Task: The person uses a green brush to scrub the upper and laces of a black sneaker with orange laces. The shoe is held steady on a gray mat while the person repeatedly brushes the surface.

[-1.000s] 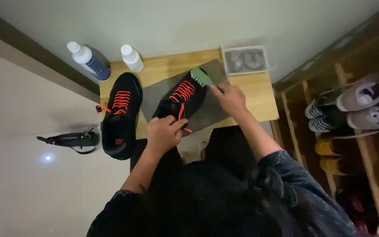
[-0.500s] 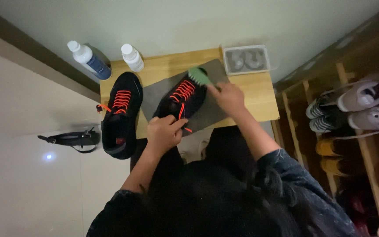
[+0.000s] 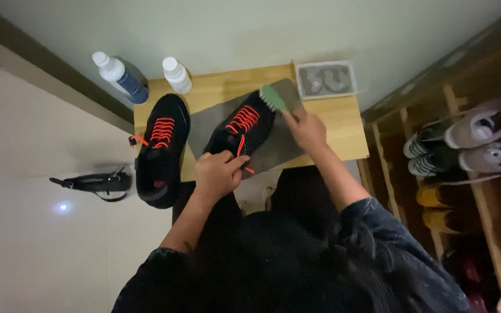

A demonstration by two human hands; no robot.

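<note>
Now, what we see from above:

Shoe in hand: we hold a black sneaker with red laces (image 3: 240, 130) lying on a grey mat (image 3: 279, 145) spread over the small wooden table (image 3: 343, 124). Its long axis runs diagonally, the toe pointing up and to the right toward the far edge of the table, the heel toward us.

Left hand: our left hand (image 3: 218, 174) is closed around the heel end of that sneaker, fingers curled over its collar.

Right hand: our right hand (image 3: 305, 130) grips a green brush (image 3: 273, 97), whose head touches the toe of the sneaker.

Second shoe: another black sneaker with red laces (image 3: 160, 150) lies just left of the mat, toe away from us, its heel hanging past the near edge of the table.

Bottles: a white-capped blue bottle (image 3: 122, 76) and a smaller white bottle (image 3: 177, 74) stand at the far left corner.

Box: a clear plastic box (image 3: 326, 79) sits at the far right of the table.

Around: a shoe rack (image 3: 465, 168) with pairs of shoes stands to our right; a black bag (image 3: 97, 184) lies on the floor to our left.
</note>
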